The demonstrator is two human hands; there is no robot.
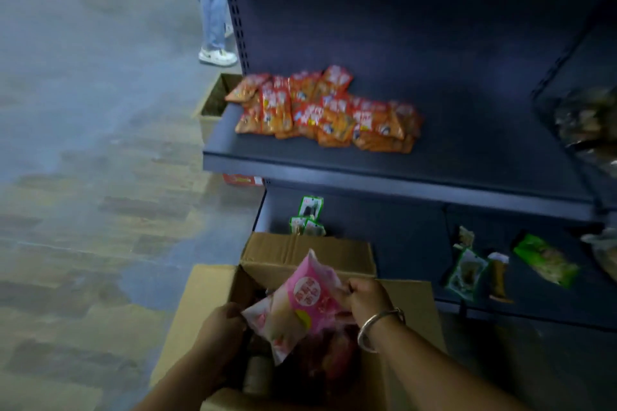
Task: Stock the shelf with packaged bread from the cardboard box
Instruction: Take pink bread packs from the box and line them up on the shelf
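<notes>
Bread in a pink and white packet (300, 302) is sitting at about six o'clock in the head view, raised over the open cardboard box (300, 252) and tilting up toward twelve o'clock. Both hands are holding it: the right hand (365, 300), wearing a metal bangle (375, 327) at the wrist, is pinching the packet's upper right edge with curled fingers, while the left hand (222, 327) is curling round its lower left corner at roughly seven o'clock. More packets are lying dim and blurred inside the box, too dark to count. The step in hand is looking like the lift out of the box, before any placing. The shelf (384, 173) is running across the view from ten to three o'clock, with a heap of red and orange snack packets (320, 110) lying on its left half and bare board to their right. A lower shelf (534, 307) at four o'clock is carrying a few green packets (546, 260), well apart from each other. Another person's legs (208, 0) are standing at eleven o'clock on the floor (83, 177). The next move is probably calling for carrying the packet up and forward, clear of the box flap, and laying it flat on an open stretch of shelf.
</notes>
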